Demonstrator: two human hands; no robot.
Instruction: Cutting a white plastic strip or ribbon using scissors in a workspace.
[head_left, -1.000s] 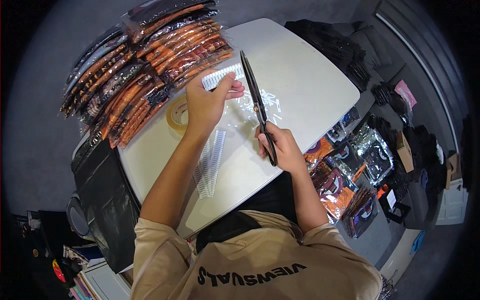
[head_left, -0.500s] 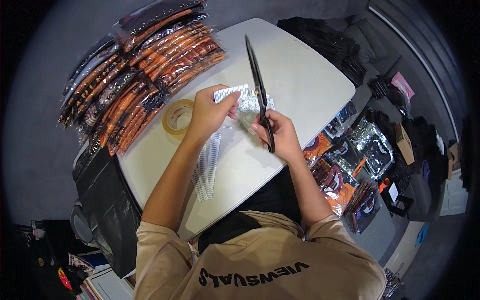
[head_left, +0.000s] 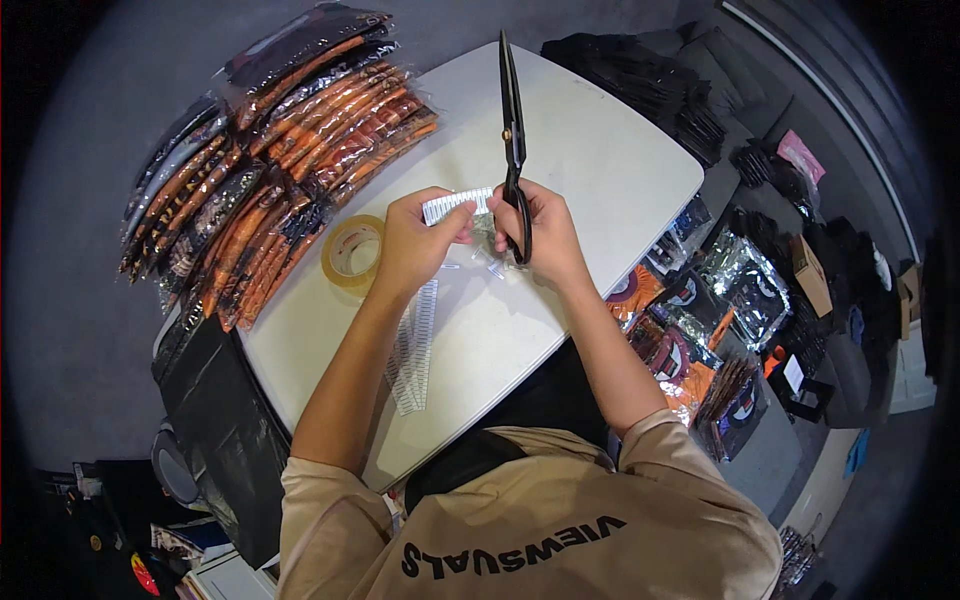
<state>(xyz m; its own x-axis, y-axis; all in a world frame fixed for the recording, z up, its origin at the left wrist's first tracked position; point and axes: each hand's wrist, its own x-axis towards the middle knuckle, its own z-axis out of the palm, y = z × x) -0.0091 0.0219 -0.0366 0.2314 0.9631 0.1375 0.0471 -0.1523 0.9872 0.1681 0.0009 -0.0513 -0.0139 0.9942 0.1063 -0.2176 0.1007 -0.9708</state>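
My left hand (head_left: 418,240) pinches a short white strip of labels (head_left: 455,207) with dark printed marks, held above the table. In my right hand (head_left: 548,238) is a pair of large black scissors (head_left: 512,135), blades pointing away from me and looking nearly closed. The right thumb and fingertips meet the right end of the strip, though the exact grip there is partly hidden. Beneath the hands lie small cut label pieces (head_left: 494,268), partly covered by them. More long label strips (head_left: 412,365) lie overlapping on the table beside my left forearm.
A roll of yellowish tape (head_left: 330,268) lies left of my left hand on the white table (head_left: 610,130). Stacks of bagged orange and black garments (head_left: 330,130) stand at the far left. To the right are more bagged garments (head_left: 745,290) and a cardboard box (head_left: 811,277).
My right hand has come up to the end of the label strip. The scissors have risen and turned more upright, away from the strip. My left hand keeps its hold.
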